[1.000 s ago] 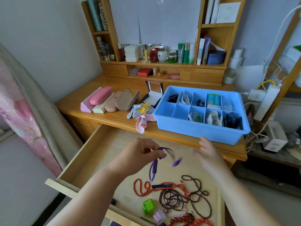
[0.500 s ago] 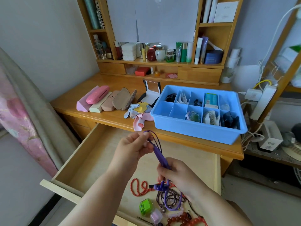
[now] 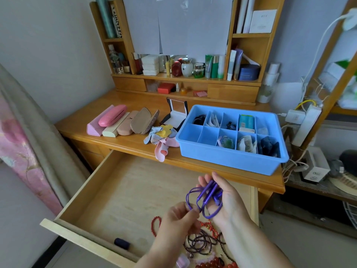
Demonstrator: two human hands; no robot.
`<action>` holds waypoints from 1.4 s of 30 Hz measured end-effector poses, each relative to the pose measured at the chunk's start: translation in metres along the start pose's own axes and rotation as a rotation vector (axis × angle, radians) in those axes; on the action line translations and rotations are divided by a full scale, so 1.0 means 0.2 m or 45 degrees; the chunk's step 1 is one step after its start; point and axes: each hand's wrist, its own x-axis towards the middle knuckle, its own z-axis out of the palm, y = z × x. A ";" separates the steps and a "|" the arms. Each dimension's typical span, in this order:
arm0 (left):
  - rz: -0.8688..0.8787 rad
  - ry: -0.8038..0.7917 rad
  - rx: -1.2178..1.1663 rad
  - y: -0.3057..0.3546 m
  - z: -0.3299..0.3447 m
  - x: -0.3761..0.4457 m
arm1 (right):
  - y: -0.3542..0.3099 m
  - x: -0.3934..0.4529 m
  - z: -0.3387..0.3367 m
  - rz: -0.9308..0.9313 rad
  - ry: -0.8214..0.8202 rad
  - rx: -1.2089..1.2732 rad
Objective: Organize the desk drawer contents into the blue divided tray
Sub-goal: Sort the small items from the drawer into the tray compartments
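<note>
Purple cord: a thin purple rubbery cord with stiffer purple tube-like sections [image 3: 207, 196], gathered in loops over the open drawer, near its right side, just below the front edge of the desk
Right hand: the right hand [image 3: 224, 198] lies palm up, fingers loosely straight, and the bundle rests on the palm; nothing is clenched
Left hand: the left hand [image 3: 180, 215] pinches one loop of the cord between thumb and fingertips, the rest of its fingers curled in
How it will handle: light and floppy, I'd say, and springy enough to uncoil if let go; the stiffer tubes look the surer place to take hold, with the loops pinched together so they don't trail
Blue tray: a blue plastic tray with white-edged dividers [image 3: 228, 161] sits at the right end of the desk, its long side along the front edge
Back row of tray: from the left, dark coiled things, folded white paper, small dark bits, a teal packet standing on a white one, something clear I can't make out
Front row of tray: the two left compartments look bare, then a green and pink item, crumpled printed paper, and dark blue pieces at the right end
Likely spot: either bare front-left compartment would take the cord; that's my guess
Wooden drawer: the pale wooden drawer [image 3: 116, 190] is pulled out, holding a tangle of red and dark brown bead strings [image 3: 204, 240] at its front right corner and a small dark blue oblong [image 3: 121, 243] by the front wall
Desk top: a row of pink and beige glasses cases [image 3: 119, 120] toward the left, and a heap of pastel cloths [image 3: 162, 136] just beside the tray's left wall
</note>
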 end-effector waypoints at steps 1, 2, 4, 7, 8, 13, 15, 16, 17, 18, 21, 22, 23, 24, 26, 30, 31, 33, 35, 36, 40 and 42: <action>0.022 -0.007 0.019 0.01 -0.01 0.00 | -0.01 0.01 0.00 -0.033 0.011 -0.058; 0.057 -0.027 0.016 0.02 -0.01 0.01 | -0.03 0.01 0.00 -0.076 0.013 -0.152; 0.134 -0.107 0.079 0.05 -0.03 0.02 | -0.06 0.02 0.00 -0.170 0.002 -0.373; 0.278 -0.298 0.337 0.12 0.03 0.02 | -0.07 0.01 0.02 -0.163 -0.041 -0.448; 0.339 -0.292 0.433 0.14 0.06 0.02 | -0.06 0.00 0.03 -0.131 -0.054 -0.418; 0.676 -0.109 0.943 0.18 0.12 0.04 | -0.07 -0.02 0.06 -0.082 -0.085 -0.338; 0.672 -0.121 0.979 0.20 0.13 0.05 | -0.07 -0.02 0.07 -0.086 -0.094 -0.299; 0.663 -0.135 0.972 0.22 0.14 0.06 | -0.07 -0.02 0.07 -0.086 -0.086 -0.292; 0.650 -0.139 0.965 0.24 0.15 0.06 | -0.07 -0.02 0.07 -0.090 -0.069 -0.307; 0.630 -0.135 0.958 0.26 0.16 0.06 | -0.06 -0.01 0.08 -0.094 -0.046 -0.330; 0.568 -0.058 0.889 0.27 0.19 0.05 | -0.07 0.01 0.11 -0.140 0.004 -0.341; 0.582 -0.027 0.882 0.27 0.21 0.04 | -0.08 0.01 0.13 -0.163 0.010 -0.349; 0.618 -0.012 0.867 0.27 0.22 0.03 | -0.09 0.02 0.14 -0.167 0.014 -0.357; 0.677 -0.013 0.847 0.27 0.22 0.02 | -0.10 0.02 0.15 -0.149 0.018 -0.343; 0.814 -0.025 0.858 0.28 0.22 0.03 | -0.11 0.03 0.16 -0.052 0.000 -0.243; 0.884 0.036 0.774 0.30 0.20 0.09 | -0.13 0.05 0.20 0.152 -0.014 -0.170; 0.835 0.072 0.705 0.32 0.20 0.11 | -0.14 0.07 0.22 0.180 -0.024 -0.158; 0.695 0.115 0.596 0.39 0.20 0.16 | -0.17 0.11 0.27 0.171 -0.039 -0.177; 0.616 0.134 0.548 0.49 0.20 0.22 | -0.20 0.15 0.31 0.112 -0.069 -0.213; 0.600 0.154 0.533 0.55 0.19 0.25 | -0.22 0.18 0.32 0.076 -0.099 -0.219; 0.645 0.236 0.611 0.79 0.15 0.40 | -0.34 0.23 0.26 -0.278 -0.136 -0.494; 0.654 0.175 0.800 0.86 0.17 0.50 | -0.41 0.24 0.18 -0.736 -0.109 -0.928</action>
